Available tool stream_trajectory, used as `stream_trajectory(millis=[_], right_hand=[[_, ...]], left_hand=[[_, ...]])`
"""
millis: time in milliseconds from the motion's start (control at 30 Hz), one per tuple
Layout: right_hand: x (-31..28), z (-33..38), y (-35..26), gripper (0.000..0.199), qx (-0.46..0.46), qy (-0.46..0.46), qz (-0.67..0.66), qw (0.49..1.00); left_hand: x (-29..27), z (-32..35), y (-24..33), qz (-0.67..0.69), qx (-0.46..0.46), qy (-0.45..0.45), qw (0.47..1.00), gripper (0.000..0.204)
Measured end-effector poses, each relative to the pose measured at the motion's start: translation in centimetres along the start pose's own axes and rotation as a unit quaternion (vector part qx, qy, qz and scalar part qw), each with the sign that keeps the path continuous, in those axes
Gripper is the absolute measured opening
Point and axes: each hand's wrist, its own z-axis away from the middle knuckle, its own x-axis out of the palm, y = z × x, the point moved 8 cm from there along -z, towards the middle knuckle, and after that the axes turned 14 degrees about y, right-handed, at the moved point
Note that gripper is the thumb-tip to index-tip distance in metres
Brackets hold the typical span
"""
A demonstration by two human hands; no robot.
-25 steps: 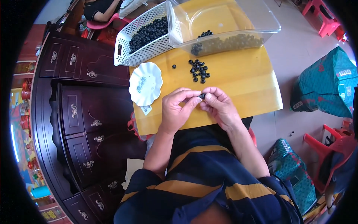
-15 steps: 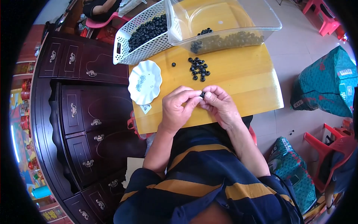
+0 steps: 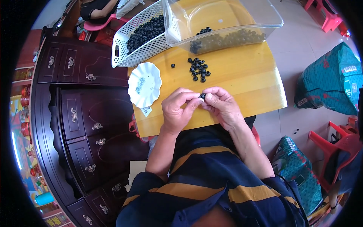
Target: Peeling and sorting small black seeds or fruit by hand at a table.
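Your left hand and right hand are clamped by the fingers on one small black piece, above the near part of the bench. Just beyond them lies a loose cluster of black pieces, with a single black piece straight out from your left hand. Left of that hand sits a scalloped white dish with tiny pale bits in it. Farther out stand a white perforated basket and, right of it, a clear tub, both holding dark pieces.
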Motion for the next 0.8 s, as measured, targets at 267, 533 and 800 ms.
stream_trajectory(millis=[267,533,800], right_hand=[[-0.1,-0.1,0.2,0.016,-0.003,-0.001,-0.008,1.000],[0.4,0.5,-0.3,0.018,0.007,-0.015,0.002,1.000],[2.7,1.6,-1.3,0.018,0.000,-0.059,0.026,0.998]], left_hand=[[0.0,0.7,-0.2,-0.012,-0.010,0.019,1.000,0.016],[-0.1,1.1,-2.3,0.134,-0.148,-0.028,0.980,0.018],[0.7,1.2,-2.7,0.291,-0.243,-0.107,0.919,0.031]])
